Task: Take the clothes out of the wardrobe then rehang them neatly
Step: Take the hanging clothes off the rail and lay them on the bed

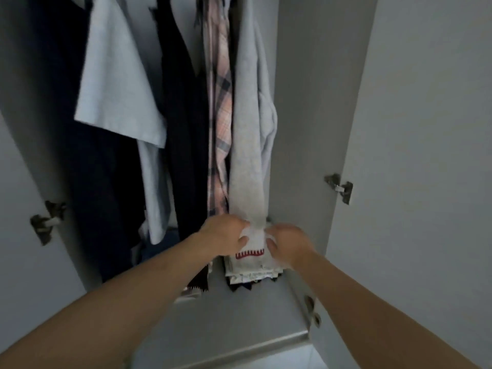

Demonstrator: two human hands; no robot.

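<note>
White wardrobe interior [300, 107], doors open. Left hand [226, 234] and right hand [288, 242] — fingers curled — pinch the hem of a hanging grey garment [246, 145] at lower centre. It hangs rightmost, pale and slightly blurred — over folded clothes [251, 270].

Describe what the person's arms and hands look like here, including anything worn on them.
Both forearms are bare right up to the picture's lower edge: no sleeve or cuff shows. The left hand and the right hand wear no gloves, and no watch, bracelet or ring can be made out, though the picture is somewhat blurred. No markings show on either arm.
</note>
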